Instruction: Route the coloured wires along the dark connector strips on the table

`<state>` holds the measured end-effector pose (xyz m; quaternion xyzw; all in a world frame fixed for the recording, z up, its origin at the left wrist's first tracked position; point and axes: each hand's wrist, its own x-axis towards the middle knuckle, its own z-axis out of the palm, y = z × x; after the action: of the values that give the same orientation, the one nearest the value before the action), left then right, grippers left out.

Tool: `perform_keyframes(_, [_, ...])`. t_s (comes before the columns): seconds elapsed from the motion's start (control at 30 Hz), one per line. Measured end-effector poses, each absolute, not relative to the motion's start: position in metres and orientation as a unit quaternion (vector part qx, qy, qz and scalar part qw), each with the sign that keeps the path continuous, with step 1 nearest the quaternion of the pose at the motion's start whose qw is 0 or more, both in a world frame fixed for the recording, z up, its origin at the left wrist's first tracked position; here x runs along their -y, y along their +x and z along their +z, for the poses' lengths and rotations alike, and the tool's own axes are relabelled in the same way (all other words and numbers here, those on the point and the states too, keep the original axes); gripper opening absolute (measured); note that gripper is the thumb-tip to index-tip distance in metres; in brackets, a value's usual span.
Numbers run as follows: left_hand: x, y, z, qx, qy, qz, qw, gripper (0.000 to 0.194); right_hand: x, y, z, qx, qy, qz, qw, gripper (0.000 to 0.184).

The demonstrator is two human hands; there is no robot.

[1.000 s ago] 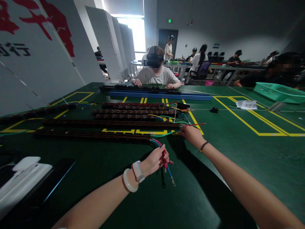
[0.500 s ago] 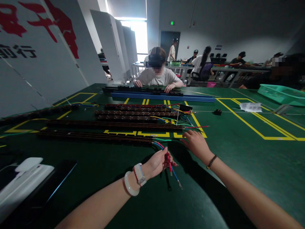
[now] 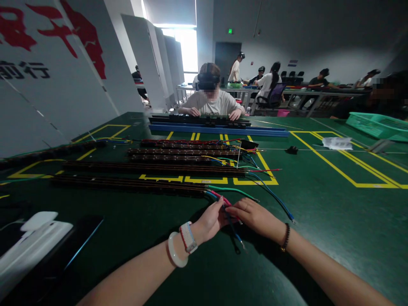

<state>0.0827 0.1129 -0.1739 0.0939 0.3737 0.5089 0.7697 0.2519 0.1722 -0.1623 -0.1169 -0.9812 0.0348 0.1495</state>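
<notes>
Above the green table (image 3: 318, 221), both hands (image 3: 232, 214) (fingers nearly closed) pinch red-and-blue wires (image 3: 224, 200).

On your table (image 3: 318, 221), the nearest bar (image 3: 127, 183) lies crosswise ahead of your left hand (image 3: 208, 221). From its right end, the cable bundle (image 3: 219, 197) runs to that hand, with your right hand (image 3: 256, 216) beside it. Behind lie, in order, a second bar (image 3: 153, 167), a group of bars (image 3: 181, 153) and a rail (image 3: 219, 128); a person (image 3: 212, 102) sits beyond. A flat device (image 3: 84, 238) lies at your near left. At far right, paper (image 3: 337, 143) lies left of a basket (image 3: 379, 127).
</notes>
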Motion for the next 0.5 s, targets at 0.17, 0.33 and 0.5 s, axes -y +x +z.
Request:
perform_keyframes(0.17, [-0.108, 0.089, -0.172, -0.4, 0.119, 0.535, 0.735, 0.022, -0.176, 0.253, -0.162, 0.971, -0.158, 0.083, 0.162, 0.035])
perform_keyframes(0.33, [-0.108, 0.089, -0.172, -0.449, 0.19, 0.481, 0.729, 0.02, -0.179, 0.245, -0.149, 0.963, -0.148, 0.092, 0.204, 0.028])
perform_keyframes(0.5, [-0.11, 0.087, -0.178, -0.448, 0.218, 0.455, 0.738, 0.018, -0.192, 0.211, -0.124, 0.952, -0.137, 0.088, 0.261, 0.025])
